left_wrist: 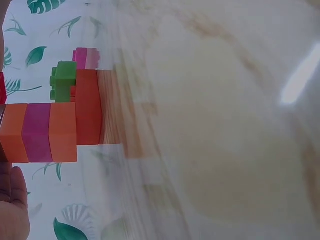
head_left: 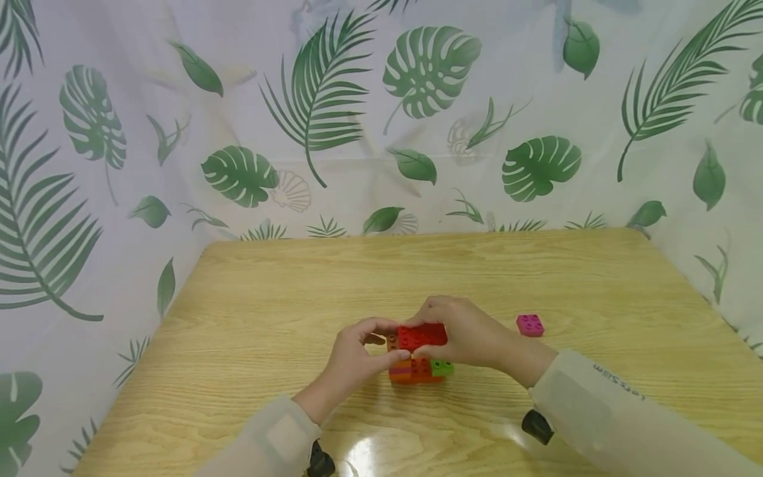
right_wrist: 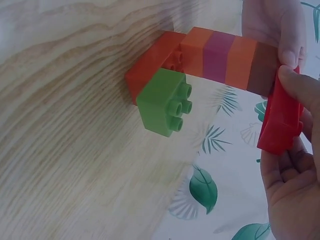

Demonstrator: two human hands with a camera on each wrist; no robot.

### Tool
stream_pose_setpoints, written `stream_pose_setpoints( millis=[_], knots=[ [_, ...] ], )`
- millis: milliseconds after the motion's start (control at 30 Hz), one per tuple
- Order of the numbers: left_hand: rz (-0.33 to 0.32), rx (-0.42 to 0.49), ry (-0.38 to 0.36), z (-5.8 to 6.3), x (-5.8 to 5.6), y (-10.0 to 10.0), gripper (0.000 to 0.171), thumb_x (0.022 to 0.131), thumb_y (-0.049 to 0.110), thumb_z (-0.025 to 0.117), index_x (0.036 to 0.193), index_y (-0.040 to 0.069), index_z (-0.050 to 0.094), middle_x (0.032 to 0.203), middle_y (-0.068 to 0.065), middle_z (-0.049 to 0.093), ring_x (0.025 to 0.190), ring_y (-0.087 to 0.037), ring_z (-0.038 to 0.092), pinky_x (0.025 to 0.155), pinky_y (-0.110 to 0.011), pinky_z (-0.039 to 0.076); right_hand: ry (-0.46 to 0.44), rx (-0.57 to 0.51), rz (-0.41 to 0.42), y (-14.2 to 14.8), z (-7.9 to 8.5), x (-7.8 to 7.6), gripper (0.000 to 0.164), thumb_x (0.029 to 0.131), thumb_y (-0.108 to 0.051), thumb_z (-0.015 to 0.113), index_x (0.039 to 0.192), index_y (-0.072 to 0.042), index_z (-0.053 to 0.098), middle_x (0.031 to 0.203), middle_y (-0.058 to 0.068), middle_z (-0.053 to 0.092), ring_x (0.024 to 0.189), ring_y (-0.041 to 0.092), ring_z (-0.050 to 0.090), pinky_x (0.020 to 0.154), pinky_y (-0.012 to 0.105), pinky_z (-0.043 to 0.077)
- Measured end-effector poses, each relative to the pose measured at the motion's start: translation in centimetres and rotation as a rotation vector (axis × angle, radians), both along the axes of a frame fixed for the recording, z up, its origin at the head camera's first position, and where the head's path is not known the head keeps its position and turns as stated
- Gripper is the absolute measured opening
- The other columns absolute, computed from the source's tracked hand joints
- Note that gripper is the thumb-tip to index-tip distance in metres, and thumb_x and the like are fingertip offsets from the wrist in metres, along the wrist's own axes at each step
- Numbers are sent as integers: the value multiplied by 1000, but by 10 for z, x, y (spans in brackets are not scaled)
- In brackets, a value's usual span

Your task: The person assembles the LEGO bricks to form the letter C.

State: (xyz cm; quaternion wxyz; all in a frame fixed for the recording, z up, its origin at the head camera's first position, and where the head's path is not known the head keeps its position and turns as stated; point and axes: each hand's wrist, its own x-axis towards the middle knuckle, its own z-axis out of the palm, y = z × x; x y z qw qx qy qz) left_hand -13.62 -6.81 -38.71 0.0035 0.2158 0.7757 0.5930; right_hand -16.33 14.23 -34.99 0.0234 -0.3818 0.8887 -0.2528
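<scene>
A red toy brick with a sloped underside lies across the top of a brick stack. From the bottom, the stack's column runs orange, purple, orange and brown. It rises from one end of a long red-orange base brick; a green brick sits at the base's other end. My right hand pinches the red brick between thumb and fingers. On the opposite side, my left hand holds the top of the stack near the brown brick, its thumb beside the red one. The hands partly cover the joint.
A pink brick lies apart on the wooden table, right of the hands. Leaf-patterned cloth hangs behind the table and along its sides. Dark wrist devices sit below both sleeves.
</scene>
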Motion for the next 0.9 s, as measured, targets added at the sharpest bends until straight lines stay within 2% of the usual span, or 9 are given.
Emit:
stream_pose_setpoints(
  millis=[67, 233, 367, 467, 600, 700, 900],
  knots=[
    [-2, 2, 2, 9, 5, 1, 29, 78, -3, 76, 105, -6, 66, 103, -15, 67, 94, -30, 60, 86, -48, 49, 7, -14, 4, 1, -2, 0, 37, 80, -22, 80, 113, -11, 70, 96, -5, 61, 85, 10, 56, 74, 25, 52],
    [-4, 7, 25, 10, 7, 2, 30, 78, -3, 76, 106, -8, 66, 103, -17, 67, 94, -32, 60, 85, -50, 49, 26, -68, 8, 5, -9, 2, 41, 80, -23, 79, 118, -11, 67, 102, -4, 62, 91, 11, 57, 77, 28, 52],
    [3, 5, 25, 9, 7, 2, 29, 78, -4, 75, 105, -7, 66, 102, -16, 67, 93, -31, 60, 85, -52, 48, 23, -143, 5, 12, -15, 2, 50, 80, -29, 79, 123, -11, 64, 111, -3, 62, 99, 14, 58, 84, 35, 51],
    [8, 3, 22, 8, 6, 2, 29, 78, -4, 75, 106, -7, 66, 102, -16, 67, 92, -30, 60, 84, -52, 48, 48, -205, -2, 21, -21, 2, 55, 77, -33, 80, 125, -13, 62, 115, -4, 61, 103, 15, 58, 87, 39, 50],
    [16, 3, 20, 8, 7, 2, 30, 78, -3, 76, 106, -6, 67, 102, -15, 67, 92, -29, 60, 84, -52, 48, 86, -262, -15, 36, -32, 2, 60, 73, -30, 84, 127, -15, 61, 117, -6, 60, 104, 16, 57, 87, 42, 50],
    [26, 6, 9, 9, 7, 3, 30, 77, -3, 76, 105, -6, 67, 101, -14, 67, 91, -28, 60, 84, -52, 48, 84, -282, -49, 49, -41, 1, 62, 71, -25, 86, 127, -16, 60, 118, -5, 60, 104, 18, 57, 86, 46, 50],
    [30, 11, -20, 9, 8, 3, 30, 77, -3, 77, 106, -4, 68, 101, -12, 67, 92, -26, 60, 85, -51, 48, 92, -234, -168, 77, -56, -2, 62, 71, -30, 85, 127, -17, 60, 117, -2, 61, 104, 18, 56, 86, 48, 49]
  ],
)
